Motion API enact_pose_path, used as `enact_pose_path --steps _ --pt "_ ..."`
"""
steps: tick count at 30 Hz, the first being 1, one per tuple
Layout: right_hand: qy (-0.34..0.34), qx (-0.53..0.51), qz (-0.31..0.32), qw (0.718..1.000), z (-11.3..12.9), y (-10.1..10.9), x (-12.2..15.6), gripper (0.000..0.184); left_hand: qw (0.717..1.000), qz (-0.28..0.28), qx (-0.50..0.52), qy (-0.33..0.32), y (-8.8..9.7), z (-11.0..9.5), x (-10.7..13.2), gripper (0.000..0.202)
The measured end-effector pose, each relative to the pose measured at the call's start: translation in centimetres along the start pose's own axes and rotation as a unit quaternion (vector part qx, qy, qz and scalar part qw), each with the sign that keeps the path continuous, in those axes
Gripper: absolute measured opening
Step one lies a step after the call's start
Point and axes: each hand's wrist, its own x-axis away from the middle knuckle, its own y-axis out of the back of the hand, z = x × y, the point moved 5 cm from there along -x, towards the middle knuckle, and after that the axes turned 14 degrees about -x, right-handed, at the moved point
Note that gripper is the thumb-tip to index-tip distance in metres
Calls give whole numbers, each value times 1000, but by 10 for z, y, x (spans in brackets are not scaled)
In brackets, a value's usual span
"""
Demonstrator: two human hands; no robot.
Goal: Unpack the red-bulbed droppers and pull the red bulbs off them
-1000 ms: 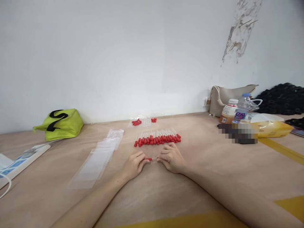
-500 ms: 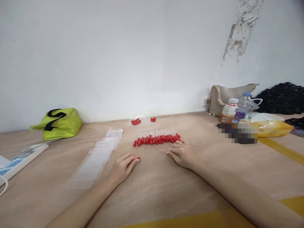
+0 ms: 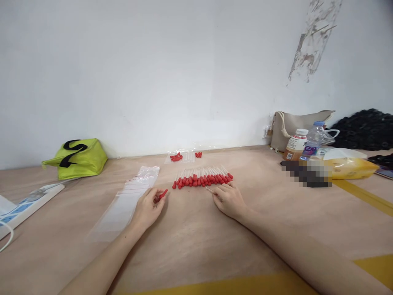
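Note:
My left hand [image 3: 150,207] is closed around a red rubber bulb [image 3: 163,194], whose narrow end sticks out past the fingertips. My right hand [image 3: 229,198] pinches a thin clear glass tube [image 3: 210,189], its tip pointing left. Just beyond the right hand lies a row of droppers [image 3: 201,180], red bulbs towards me and clear stems towards the wall. Behind them, a clear plastic bag [image 3: 186,157] carries loose red bulbs [image 3: 176,157] and a smaller group of red bulbs [image 3: 198,155].
Overlapping clear zip bags [image 3: 118,213] lie left of my left hand. Further left are a lime-green bag [image 3: 89,157] and a power strip [image 3: 27,209]. Two bottles [image 3: 296,144], a tissue pack [image 3: 353,166] and a beige bag [image 3: 279,135] stand at right, before the wall.
My left hand has moved left and away from me, with the red bulb showing more and tilted up. My right hand has shifted slightly left and away from me, still pinching the glass tube.

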Motion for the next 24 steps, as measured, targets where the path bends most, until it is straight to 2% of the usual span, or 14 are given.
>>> enact_pose_path --steps 5,10,16,24 --pt "10 25 16 999 6 -9 -3 19 1000 28 -12 -5 -12 0 1 18" --pt "-25 -31 86 996 13 -12 -4 15 999 48 7 -6 -21 2 2 20" --pt "-40 -60 115 991 18 -10 -4 36 999 42 7 23 -23 6 3 28" --pt "-51 -69 130 988 18 -11 -3 37 999 22 22 24 -15 -3 6 32"
